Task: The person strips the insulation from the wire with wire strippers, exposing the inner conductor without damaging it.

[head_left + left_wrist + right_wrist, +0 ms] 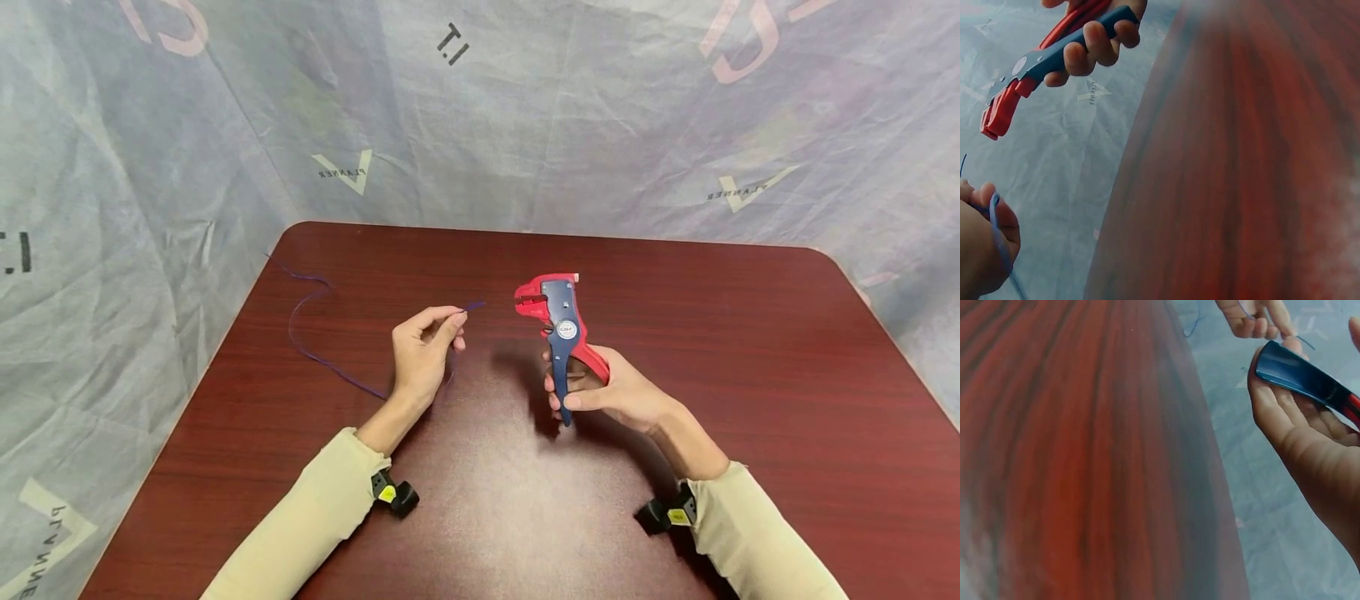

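Observation:
Between thumb and forefinger, my left hand (426, 354) pinches a thin blue-purple wire (472, 306), whose short end sticks out to the right. The rest of the wire passes under the wrist and trails in curves over the left of the table. My right hand (626, 390) grips the handles of a red and dark blue wire stripper (558, 312), held upright with its notched red head facing left, toward the wire end. A gap separates the wire tip from the tool. In the left wrist view, the fingers of the right hand curl round the blue handle (1079, 53).
A dark red wood-grain table (750, 358) spreads beneath both hands. Grey-white printed sheeting (525, 125) hangs behind it and along its left and right sides. Small black cameras (401, 498) are strapped at both cuffs.

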Demonstrator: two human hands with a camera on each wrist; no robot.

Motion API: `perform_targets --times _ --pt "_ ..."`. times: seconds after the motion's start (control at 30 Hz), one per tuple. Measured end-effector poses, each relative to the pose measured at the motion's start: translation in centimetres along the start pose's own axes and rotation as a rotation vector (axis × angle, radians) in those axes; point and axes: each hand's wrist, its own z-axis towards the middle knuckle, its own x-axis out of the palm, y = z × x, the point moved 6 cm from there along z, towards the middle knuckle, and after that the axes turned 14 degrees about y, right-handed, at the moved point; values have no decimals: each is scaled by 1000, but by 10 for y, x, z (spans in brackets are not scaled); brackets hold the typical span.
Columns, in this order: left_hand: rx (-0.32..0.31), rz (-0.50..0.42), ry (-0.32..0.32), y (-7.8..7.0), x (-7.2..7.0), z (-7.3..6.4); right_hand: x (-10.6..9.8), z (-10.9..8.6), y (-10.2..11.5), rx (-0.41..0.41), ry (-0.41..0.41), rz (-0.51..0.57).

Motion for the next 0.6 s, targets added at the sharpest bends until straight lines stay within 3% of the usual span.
perform_targets --times 0.27,0.47,0.6 --pt "66 -73 13 -13 11 2 9 11 -3 -69 102 136" --pt "37 -144 36 -18 17 2 15 20 -6 -89 154 170" --pt "21 -140 30 -20 19 2 18 25 -7 -101 175 174"
